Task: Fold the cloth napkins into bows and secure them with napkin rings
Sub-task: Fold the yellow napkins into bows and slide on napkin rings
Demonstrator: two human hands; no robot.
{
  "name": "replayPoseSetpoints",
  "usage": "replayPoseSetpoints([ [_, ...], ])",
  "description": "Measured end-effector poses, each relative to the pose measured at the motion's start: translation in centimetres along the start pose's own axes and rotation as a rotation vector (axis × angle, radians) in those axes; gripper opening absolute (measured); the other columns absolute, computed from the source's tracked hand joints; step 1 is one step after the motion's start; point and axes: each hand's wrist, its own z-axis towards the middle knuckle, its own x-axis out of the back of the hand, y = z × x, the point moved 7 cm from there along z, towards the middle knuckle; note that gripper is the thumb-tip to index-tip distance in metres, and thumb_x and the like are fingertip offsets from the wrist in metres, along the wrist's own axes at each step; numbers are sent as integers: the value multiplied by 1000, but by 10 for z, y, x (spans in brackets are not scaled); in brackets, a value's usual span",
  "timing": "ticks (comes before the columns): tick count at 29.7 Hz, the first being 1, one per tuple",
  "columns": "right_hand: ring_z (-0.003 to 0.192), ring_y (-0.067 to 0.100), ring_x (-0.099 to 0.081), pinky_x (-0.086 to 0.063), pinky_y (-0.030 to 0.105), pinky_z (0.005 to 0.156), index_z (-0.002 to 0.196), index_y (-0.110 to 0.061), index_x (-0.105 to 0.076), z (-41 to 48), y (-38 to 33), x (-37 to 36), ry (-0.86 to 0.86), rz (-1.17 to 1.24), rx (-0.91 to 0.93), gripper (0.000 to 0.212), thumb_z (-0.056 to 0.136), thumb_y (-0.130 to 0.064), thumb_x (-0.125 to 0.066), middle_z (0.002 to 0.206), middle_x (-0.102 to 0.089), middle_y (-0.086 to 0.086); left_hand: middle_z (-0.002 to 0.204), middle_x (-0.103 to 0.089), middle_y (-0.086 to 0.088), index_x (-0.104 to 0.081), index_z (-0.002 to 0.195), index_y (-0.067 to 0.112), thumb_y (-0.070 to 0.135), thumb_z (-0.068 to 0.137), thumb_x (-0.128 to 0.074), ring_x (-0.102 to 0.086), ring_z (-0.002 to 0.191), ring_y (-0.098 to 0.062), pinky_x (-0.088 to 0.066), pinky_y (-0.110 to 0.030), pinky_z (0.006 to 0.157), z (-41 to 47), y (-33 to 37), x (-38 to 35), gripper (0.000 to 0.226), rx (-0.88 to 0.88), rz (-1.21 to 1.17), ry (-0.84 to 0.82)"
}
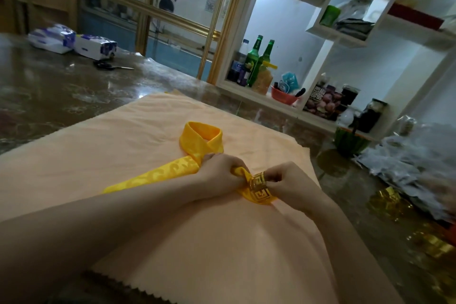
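A yellow patterned napkin [158,176], folded into a long strip, lies on a peach cloth [123,145]. One part curls into an upright loop [201,139] beyond my hands. My left hand [220,171] grips the bunched strip just below the loop. A gold cut-out napkin ring [259,184] sits around the strip's near end. My right hand [288,181] pinches that ring at its right side. The two hands almost touch.
The peach cloth covers a glossy brown table [49,91]. Scissors [111,66] and tissue packs [71,41] lie at the far left. More gold rings [387,205] and clear wrapping [414,155] lie at the right. White shelves with green bottles [256,61] stand behind.
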Motion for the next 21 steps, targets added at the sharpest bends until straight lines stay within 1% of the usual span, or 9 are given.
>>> replayPoseSetpoints([
  [2,70,15,-58,-49,21,64,88,-9,-71,-5,0,1,70,14,21,15,89,-8,-56,77,-64,8,118,-60,1,-57,120,29,23,84,-57,-41,122,-17,-14,-32,111,-5,7,3,36,-36,46,62],
  [4,61,12,-53,-44,18,55,82,-4,-70,-9,0,0,119,65,27,16,88,-6,-56,69,-61,9,126,-53,6,-48,130,28,29,82,-50,-30,131,-13,-2,-32,111,-13,21,5,48,-154,168,110],
  [6,56,14,-48,-41,25,53,76,1,-69,-7,2,-2,157,113,29,18,87,-5,-56,65,-59,17,132,-48,7,-44,134,28,41,76,-40,-25,135,-11,5,-30,110,-20,31,1,60,-279,296,80],
  [7,55,14,-48,-41,25,53,75,1,-69,-7,3,-2,173,142,21,18,86,-5,-56,64,-59,17,134,-47,6,-43,135,27,46,76,-39,-25,136,-11,6,-29,110,-23,35,-3,62,-326,345,56],
  [9,52,12,-48,-39,17,46,77,-1,-70,-8,4,-2,185,218,1,18,87,-4,-56,63,-58,12,135,-47,4,-42,135,26,51,80,-49,-25,136,-11,4,-30,110,-25,38,-7,61,-373,378,41],
  [11,51,8,-48,-36,11,42,83,-5,-70,-9,4,-3,175,298,-27,16,89,-6,-55,64,-59,7,136,-47,4,-42,135,26,49,83,-58,-26,136,-11,2,-29,110,-25,38,-6,59,-374,352,53],
  [13,51,7,-47,-35,10,41,84,-7,-70,-10,3,-3,167,339,-34,16,90,-7,-55,64,-58,4,138,-45,5,-41,136,27,47,85,-58,-25,136,-11,1,-28,109,-24,37,-4,58,-376,340,69],
  [18,48,8,-38,-32,17,46,78,-7,-66,-10,11,1,142,571,-162,18,91,-11,-55,56,-46,0,143,-40,4,-40,138,27,27,86,-63,-19,141,-12,3,-31,115,-18,28,-1,57,-350,258,75],
  [21,48,10,-33,-28,22,49,62,-10,-49,-11,20,8,180,705,-248,27,89,-11,-50,55,-39,1,142,-42,3,-43,135,24,23,84,-66,-24,140,-14,2,-30,115,-13,14,12,56,-304,231,140],
])
